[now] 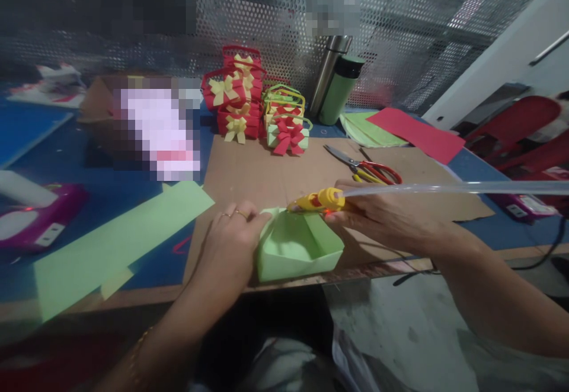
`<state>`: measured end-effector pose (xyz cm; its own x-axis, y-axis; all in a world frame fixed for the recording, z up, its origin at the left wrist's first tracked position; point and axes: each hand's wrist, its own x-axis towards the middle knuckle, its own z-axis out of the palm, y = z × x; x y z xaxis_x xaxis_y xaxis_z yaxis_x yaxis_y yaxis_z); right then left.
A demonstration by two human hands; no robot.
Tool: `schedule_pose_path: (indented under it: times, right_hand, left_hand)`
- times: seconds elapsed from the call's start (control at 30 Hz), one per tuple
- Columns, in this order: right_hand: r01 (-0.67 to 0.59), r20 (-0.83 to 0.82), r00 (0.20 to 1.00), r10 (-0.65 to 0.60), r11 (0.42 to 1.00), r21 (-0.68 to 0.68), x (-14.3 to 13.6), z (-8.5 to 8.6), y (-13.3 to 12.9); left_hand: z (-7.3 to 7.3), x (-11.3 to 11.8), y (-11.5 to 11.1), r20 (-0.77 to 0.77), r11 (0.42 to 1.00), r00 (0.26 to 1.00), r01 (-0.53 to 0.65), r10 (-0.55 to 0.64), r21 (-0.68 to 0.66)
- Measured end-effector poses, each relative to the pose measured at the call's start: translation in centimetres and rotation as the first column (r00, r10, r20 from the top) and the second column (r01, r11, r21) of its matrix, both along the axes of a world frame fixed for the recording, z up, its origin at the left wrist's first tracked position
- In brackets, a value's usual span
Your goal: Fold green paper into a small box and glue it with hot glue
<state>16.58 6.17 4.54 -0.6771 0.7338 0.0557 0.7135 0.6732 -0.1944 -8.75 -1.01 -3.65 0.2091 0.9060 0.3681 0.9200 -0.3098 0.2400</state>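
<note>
Pale-green paper box (296, 266) was right at the near edge of the brown cardboard sheet (249, 172), open-topped, matte, w/ thin flat walls & sharp folds! L hand (235, 232) had its back-left corner pinched, thumb on the rim; R hand (377, 215) gripped a yellow plastic glue gun (320, 200), nozzle up by the back rim, long see-thru glue stick (444, 188) stretching R. Behind: stacked red paper baskets (255, 125) w/ pointy yellow bows.

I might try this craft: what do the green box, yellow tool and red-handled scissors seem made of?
Green box: probably matte card, given its thin edges and folds.
Yellow tool: likely moulded plastic, bright and smooth.
Scissors: seemingly metal blades, grey with sheen; evenly red handles, perhaps plastic.
</note>
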Motion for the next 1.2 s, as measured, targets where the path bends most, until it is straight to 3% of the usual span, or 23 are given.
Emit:
schedule_pose_path:
  times: [0.27, 0.53, 0.87, 1.03, 1.2]
  right_hand:
    - [0.012, -0.027, 1.0, -0.012, 1.0, 0.011, -0.1, -0.4, -0.1]
    - [-0.027, 0.003, 1.0, 0.027, 0.999, 0.031, -0.2, 0.5, -0.4]
    - [0.003, -0.026, 1.0, -0.002, 0.999, 0.051, 0.2, -0.5, -0.2]
    - [-0.026, -0.131, 0.991, 0.02, 0.999, -0.047, 0.9, 0.5, -0.7]
    - [0.064, -0.289, 0.951, -0.108, 0.986, -0.156, 2.9, 1.4, -1.7]
  left_hand:
    - [0.3, 0.0, 0.0, 0.008, 1.0, 1.0, 0.009, -0.009, -0.023]
    - [0.2, 0.0, 0.0, -0.02, 1.0, 1.0, 0.01, -0.01, 0.017]
    - [0.4, -0.1, 0.1, -0.039, 1.0, 0.999, 0.01, -0.01, 0.002]
    - [0.3, -0.1, 0.1, -0.022, 0.999, 0.999, 0.028, -0.028, 0.019]
    - [0.4, -0.1, 0.2, -0.018, 0.999, 0.999, 0.041, -0.04, 0.021]
